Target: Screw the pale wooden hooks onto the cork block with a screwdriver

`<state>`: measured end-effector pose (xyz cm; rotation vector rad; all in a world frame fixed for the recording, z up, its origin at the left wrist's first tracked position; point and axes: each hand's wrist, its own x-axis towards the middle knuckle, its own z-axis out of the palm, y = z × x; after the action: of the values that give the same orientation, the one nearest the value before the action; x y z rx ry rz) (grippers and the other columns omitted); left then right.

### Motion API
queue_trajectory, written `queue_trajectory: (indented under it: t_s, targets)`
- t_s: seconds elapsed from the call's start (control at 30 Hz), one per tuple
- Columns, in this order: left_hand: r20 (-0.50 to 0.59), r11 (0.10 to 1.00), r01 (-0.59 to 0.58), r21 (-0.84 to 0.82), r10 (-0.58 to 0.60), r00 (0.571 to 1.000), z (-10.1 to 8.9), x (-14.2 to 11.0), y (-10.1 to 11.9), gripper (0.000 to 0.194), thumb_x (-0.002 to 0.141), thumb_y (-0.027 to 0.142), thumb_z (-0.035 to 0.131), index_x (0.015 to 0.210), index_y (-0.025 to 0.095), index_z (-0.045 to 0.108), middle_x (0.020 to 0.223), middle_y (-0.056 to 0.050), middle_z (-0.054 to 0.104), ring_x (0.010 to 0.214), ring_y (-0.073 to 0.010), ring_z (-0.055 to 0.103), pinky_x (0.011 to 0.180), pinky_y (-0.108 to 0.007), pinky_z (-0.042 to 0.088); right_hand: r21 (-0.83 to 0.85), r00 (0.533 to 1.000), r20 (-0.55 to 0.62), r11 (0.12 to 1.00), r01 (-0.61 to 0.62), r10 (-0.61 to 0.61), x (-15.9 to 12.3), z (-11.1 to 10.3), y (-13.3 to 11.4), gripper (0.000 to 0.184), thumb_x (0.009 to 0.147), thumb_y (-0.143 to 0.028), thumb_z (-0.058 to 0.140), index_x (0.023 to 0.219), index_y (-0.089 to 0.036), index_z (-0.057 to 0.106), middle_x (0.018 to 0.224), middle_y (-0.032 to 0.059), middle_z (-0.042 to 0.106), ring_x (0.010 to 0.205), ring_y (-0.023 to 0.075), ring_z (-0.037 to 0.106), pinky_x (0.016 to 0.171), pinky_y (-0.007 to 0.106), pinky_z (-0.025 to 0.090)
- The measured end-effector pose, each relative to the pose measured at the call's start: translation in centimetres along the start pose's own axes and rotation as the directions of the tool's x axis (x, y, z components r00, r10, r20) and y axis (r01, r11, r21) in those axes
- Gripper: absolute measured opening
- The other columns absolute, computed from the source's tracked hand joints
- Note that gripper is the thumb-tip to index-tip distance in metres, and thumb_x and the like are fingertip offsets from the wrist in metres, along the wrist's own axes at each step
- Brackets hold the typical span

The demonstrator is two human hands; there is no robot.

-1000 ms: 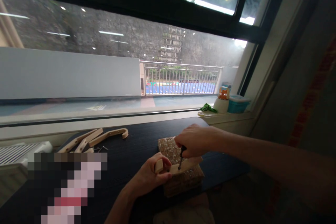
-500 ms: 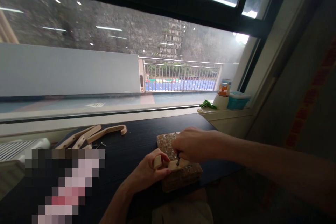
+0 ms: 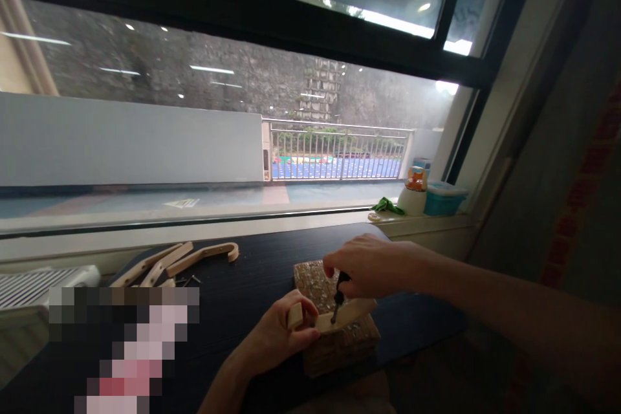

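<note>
Head view shows the right hand (image 3: 361, 265) now slightly higher, gripping a driver (image 3: 338, 297) still tipped against the wooden strip (image 3: 350, 314) the left hand (image 3: 276, 330) grips, work apparently continuing

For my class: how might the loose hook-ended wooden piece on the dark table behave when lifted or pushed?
The hook-ended wooden piece is likely stiff, as it looks like solid wood. It is probably light, being slim. Pushed, it may swivel rather than roll, because its sides look flat and its end curves.

The bare forearms (image 3: 478, 291) narrow toward bare wrists (image 3: 411, 266).
</note>
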<state>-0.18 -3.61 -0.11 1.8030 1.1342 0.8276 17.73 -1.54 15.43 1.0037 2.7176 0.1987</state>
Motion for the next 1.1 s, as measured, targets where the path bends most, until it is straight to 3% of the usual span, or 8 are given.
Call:
queue_trajectory:
  t_s: [0.13,0.27,0.5,0.67,0.8,0.9,1.1]
  targets:
    - [-0.013,1.0,0.006,0.019,-0.005,1.0,0.0,-0.2,0.0,0.017,0.072,0.023,0.063,0.087,0.017,0.058,0.077,0.003,0.051,0.068,-0.0122,0.045,0.061,-0.022,0.038,-0.008,0.988,0.02,0.989,0.15,-0.15,-0.4,-0.2,-0.9,0.02,0.084,-0.019,0.05,0.089,-0.019,0.069,0.086,0.0073,0.071,0.081,0.0199,0.063,0.068,0.028,0.041]
    - [-0.022,0.999,-0.019,0.03,0.02,1.0,-0.1,-0.1,-0.2,0.015,0.073,0.023,0.063,0.086,0.017,0.059,0.082,0.002,0.052,0.071,-0.0129,0.047,0.064,-0.023,0.039,-0.019,0.979,0.032,0.98,0.2,-0.199,-0.3,0.6,-1.4,0.021,0.089,-0.021,0.046,0.087,-0.015,0.066,0.083,0.0087,0.07,0.083,0.0199,0.062,0.069,0.028,0.039]
    - [-0.024,0.999,-0.028,0.043,0.029,0.999,-0.1,0.1,-0.5,0.015,0.073,0.025,0.064,0.085,0.016,0.06,0.079,0.003,0.051,0.066,-0.0112,0.044,0.06,-0.022,0.037,0.069,0.993,-0.103,0.996,0.064,-0.057,0.4,2.1,-1.2,0.025,0.09,-0.027,0.04,0.091,-0.017,0.063,0.084,0.0073,0.07,0.079,0.02,0.064,0.064,0.028,0.038]
    - [-0.03,0.999,-0.028,0.042,0.029,0.999,0.0,0.0,-0.5,0.014,0.072,0.023,0.064,0.084,0.016,0.06,0.079,0.002,0.051,0.068,-0.012,0.045,0.062,-0.022,0.038,0.05,0.991,-0.133,0.999,-0.022,0.029,1.3,2.3,-1.1,0.032,0.091,-0.028,0.035,0.093,-0.014,0.064,0.087,0.0122,0.07,0.079,0.0227,0.065,0.063,0.03,0.039]
    - [-0.032,0.999,-0.019,0.037,0.021,0.999,0.0,0.0,-0.3,0.014,0.072,0.023,0.064,0.084,0.016,0.06,0.079,0.003,0.05,0.067,-0.0116,0.043,0.061,-0.022,0.037,0.036,0.995,-0.102,0.999,-0.018,0.021,0.6,1.3,-0.7,0.027,0.084,-0.035,0.046,0.087,-0.017,0.067,0.08,0.0097,0.07,0.074,0.0248,0.065,0.06,0.031,0.039]
    - [-0.032,0.998,-0.023,0.052,0.024,0.999,-0.1,0.0,-0.1,0.015,0.072,0.022,0.064,0.085,0.017,0.061,0.08,0.003,0.05,0.068,-0.0119,0.044,0.062,-0.022,0.037,0.037,0.998,-0.04,0.998,0.042,-0.04,-0.4,0.5,-0.5,0.019,0.077,-0.026,0.054,0.089,-0.021,0.069,0.082,0.0057,0.071,0.078,0.0233,0.065,0.061,0.03,0.038]
    - [-0.025,0.997,-0.019,0.074,0.021,0.999,-0.2,0.0,0.1,0.014,0.072,0.023,0.063,0.084,0.017,0.061,0.083,0.002,0.052,0.07,-0.0128,0.047,0.064,-0.022,0.039,0.033,0.991,0.055,0.992,0.124,-0.125,-1.1,0.6,-0.7,0.021,0.085,-0.018,0.048,0.091,-0.016,0.069,0.087,0.0087,0.071,0.085,0.0207,0.064,0.068,0.028,0.038]
